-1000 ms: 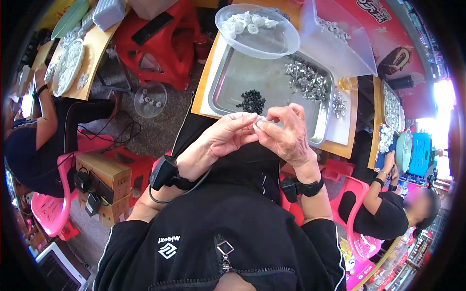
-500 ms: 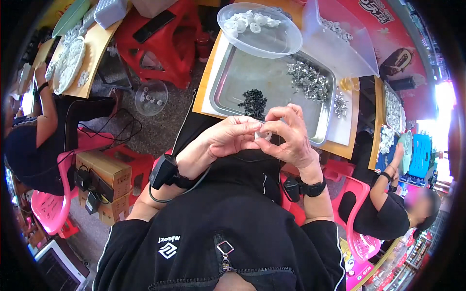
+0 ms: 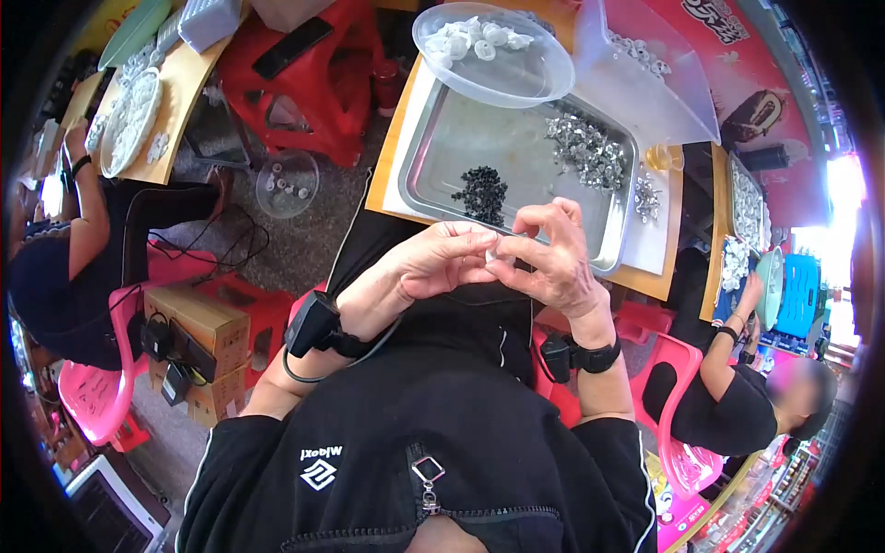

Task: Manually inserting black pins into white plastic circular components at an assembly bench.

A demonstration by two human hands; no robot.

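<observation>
Where hands meet: steel tray, wooden table.

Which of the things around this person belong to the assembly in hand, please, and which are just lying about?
In use:
left hand
right hand
small clear piece pinched between them
steel tray
black parts
silvery metal parts
clear lid of white pieces

Lying about:
red stool
black phone
cardboard box

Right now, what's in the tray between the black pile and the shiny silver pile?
Nothing. In the head view, bare metal tray floor separates the black pile from the silver pile.
</observation>
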